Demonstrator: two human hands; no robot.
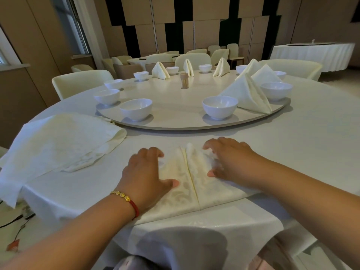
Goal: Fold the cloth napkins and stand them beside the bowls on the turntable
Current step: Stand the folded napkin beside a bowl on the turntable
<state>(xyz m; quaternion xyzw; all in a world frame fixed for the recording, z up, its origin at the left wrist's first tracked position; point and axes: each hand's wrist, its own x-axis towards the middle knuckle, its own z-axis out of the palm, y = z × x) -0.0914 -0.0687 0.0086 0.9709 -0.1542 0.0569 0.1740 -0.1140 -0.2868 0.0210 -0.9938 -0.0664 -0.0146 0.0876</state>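
At your far left, a loose stack of unfolded napkins [64,141] lies on the counter [311,137], one corner hanging over the edge. Just past it begins the turntable [175,121], its near rim close to the stack. On the turntable's left side stand white bowls [136,109], one behind another along the rim.

Your left hand [146,172], with a beaded bracelet [126,199] on its wrist, lies on the left half of the napkin [191,180] you are folding. Its grip looks half curled, thumb flat on the cloth, fingertips bent down at the far edge; motion blur hides whether they pinch it.

The napkin sits on the counter near the front edge, between you and the turntable, folded into a triangle with a crease down the middle.

Your right hand [229,160] covers the right half, fingers bent over the cloth and blurred, thumb pressing near the crease.

Behind, a toothpick holder [184,80] stands near the turntable's centre. Further right, a near bowl [220,107] sits just beside a standing folded napkin [247,94], with more folded napkins and bowls along the far rim.
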